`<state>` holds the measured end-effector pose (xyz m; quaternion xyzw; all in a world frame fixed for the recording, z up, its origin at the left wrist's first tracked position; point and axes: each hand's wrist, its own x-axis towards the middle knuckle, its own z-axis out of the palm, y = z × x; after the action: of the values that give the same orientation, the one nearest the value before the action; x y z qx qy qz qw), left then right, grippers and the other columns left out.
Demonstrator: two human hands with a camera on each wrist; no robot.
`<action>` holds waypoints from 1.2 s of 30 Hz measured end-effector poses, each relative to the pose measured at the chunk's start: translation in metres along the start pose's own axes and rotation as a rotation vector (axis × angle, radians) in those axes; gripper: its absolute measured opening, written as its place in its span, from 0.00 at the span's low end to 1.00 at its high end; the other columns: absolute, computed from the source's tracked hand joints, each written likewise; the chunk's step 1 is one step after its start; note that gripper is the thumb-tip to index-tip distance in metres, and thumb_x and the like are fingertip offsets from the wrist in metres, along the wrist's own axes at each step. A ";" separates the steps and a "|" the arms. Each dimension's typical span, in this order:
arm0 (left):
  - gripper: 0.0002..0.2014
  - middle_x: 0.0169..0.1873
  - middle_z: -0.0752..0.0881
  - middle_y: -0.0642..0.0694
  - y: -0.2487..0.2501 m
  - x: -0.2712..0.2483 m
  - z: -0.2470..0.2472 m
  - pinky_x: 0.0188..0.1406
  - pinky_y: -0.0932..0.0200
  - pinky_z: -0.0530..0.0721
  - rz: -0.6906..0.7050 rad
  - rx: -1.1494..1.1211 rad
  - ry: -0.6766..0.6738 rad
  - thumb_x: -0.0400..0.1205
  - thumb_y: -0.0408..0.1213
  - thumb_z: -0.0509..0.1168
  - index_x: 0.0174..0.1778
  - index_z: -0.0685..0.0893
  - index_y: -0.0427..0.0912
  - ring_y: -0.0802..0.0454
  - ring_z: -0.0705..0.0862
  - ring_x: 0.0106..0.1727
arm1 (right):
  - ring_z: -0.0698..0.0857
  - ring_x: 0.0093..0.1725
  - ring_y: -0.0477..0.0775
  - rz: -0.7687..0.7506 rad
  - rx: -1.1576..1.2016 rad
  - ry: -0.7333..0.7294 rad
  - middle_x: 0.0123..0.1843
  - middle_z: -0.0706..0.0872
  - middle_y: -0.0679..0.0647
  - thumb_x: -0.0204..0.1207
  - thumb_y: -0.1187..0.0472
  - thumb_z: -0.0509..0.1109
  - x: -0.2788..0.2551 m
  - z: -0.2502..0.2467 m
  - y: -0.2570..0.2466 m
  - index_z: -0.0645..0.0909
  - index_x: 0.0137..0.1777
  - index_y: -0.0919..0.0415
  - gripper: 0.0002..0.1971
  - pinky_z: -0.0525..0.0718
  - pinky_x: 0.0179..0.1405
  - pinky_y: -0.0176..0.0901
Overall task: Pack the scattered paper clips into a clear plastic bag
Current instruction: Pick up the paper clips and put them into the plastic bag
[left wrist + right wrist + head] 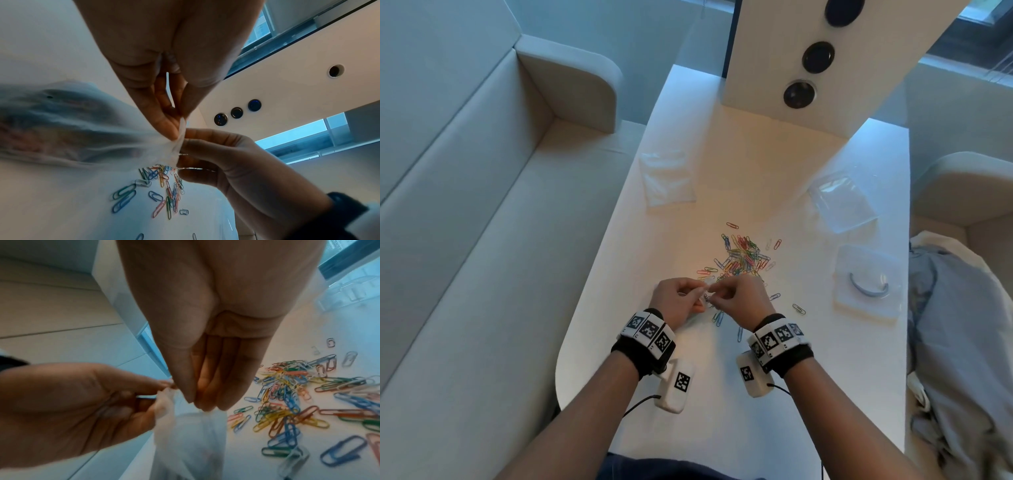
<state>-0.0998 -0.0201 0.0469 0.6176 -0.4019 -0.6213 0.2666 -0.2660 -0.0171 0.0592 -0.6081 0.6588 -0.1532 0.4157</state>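
both hands (709,296) pinch thin crinkled clear bag (191,434).

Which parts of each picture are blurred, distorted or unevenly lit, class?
Head view: wide-angle bending of the table edges; a warm glow falls on the paper clips, the rest is bluish. Left wrist view: the clear plastic bag near the lens is a soft smear, while the left hand looms oversized. Right wrist view: the right hand is enlarged and soft; nearby clips stretch toward the edge.

clear plastic bag (189,443), prob. coated clips (287,402)
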 end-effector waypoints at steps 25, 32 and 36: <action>0.06 0.45 0.91 0.40 0.005 -0.005 -0.029 0.45 0.57 0.91 -0.048 -0.040 0.065 0.81 0.32 0.70 0.51 0.90 0.38 0.48 0.90 0.41 | 0.54 0.82 0.75 0.234 -0.622 0.031 0.87 0.50 0.55 0.79 0.32 0.52 0.091 -0.021 0.077 0.55 0.82 0.44 0.34 0.64 0.71 0.78; 0.07 0.45 0.91 0.36 0.001 -0.010 -0.023 0.53 0.47 0.90 -0.046 0.004 0.055 0.80 0.34 0.71 0.52 0.90 0.37 0.46 0.88 0.37 | 0.78 0.59 0.63 0.032 -0.553 0.214 0.59 0.80 0.61 0.82 0.65 0.61 0.088 -0.011 0.063 0.84 0.61 0.60 0.13 0.84 0.56 0.53; 0.06 0.42 0.91 0.38 -0.001 -0.012 -0.025 0.52 0.49 0.90 -0.041 0.031 0.058 0.80 0.35 0.71 0.50 0.90 0.39 0.49 0.88 0.35 | 0.86 0.47 0.62 0.071 -0.439 0.238 0.47 0.87 0.61 0.79 0.67 0.65 0.087 -0.027 0.067 0.90 0.49 0.65 0.11 0.81 0.47 0.42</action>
<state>-0.0741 -0.0134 0.0548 0.6474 -0.3908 -0.6022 0.2558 -0.3241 -0.0916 -0.0031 -0.6380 0.7415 -0.0623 0.1981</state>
